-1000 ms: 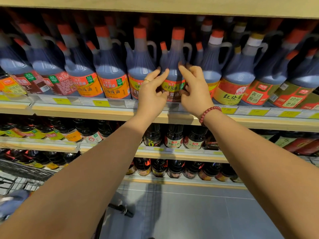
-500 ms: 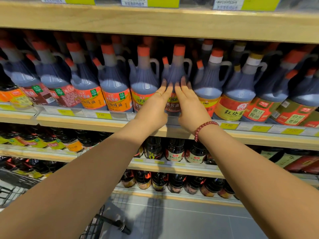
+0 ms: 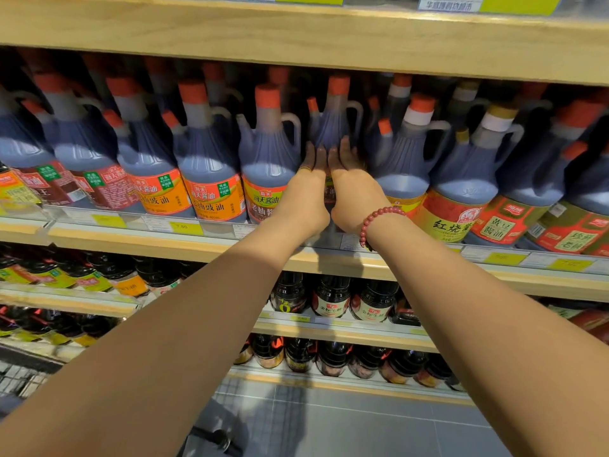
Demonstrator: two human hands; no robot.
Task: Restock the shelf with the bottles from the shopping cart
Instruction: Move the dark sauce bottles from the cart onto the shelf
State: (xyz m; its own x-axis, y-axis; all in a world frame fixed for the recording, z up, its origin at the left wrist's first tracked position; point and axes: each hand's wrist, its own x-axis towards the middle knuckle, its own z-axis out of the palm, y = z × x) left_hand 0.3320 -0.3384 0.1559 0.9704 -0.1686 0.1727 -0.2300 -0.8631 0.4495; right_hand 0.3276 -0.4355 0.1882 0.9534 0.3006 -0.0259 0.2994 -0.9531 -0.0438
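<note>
A dark soy sauce bottle (image 3: pixel 331 123) with an orange cap and a side handle stands set back on the wooden shelf (image 3: pixel 197 247), between its neighbours. My left hand (image 3: pixel 304 196) and my right hand (image 3: pixel 354 192) lie side by side flat against its front, fingers straight and pressing on it. Their palms hide the bottle's label. A red bead bracelet sits on my right wrist. Only a corner of the wire shopping cart (image 3: pixel 19 380) shows at the lower left.
Similar orange-capped bottles (image 3: pixel 211 166) fill the shelf to the left, and bottles with red and yellow labels (image 3: pixel 461 192) fill the right. Small dark bottles (image 3: pixel 333 300) line two lower shelves. Another wooden shelf board (image 3: pixel 296 37) hangs close above the caps. Grey floor tiles lie below.
Both hands went from loosely touching the bottle's label to lying flat against it. The bottle has slid deeper into the shelf, behind the front row.
</note>
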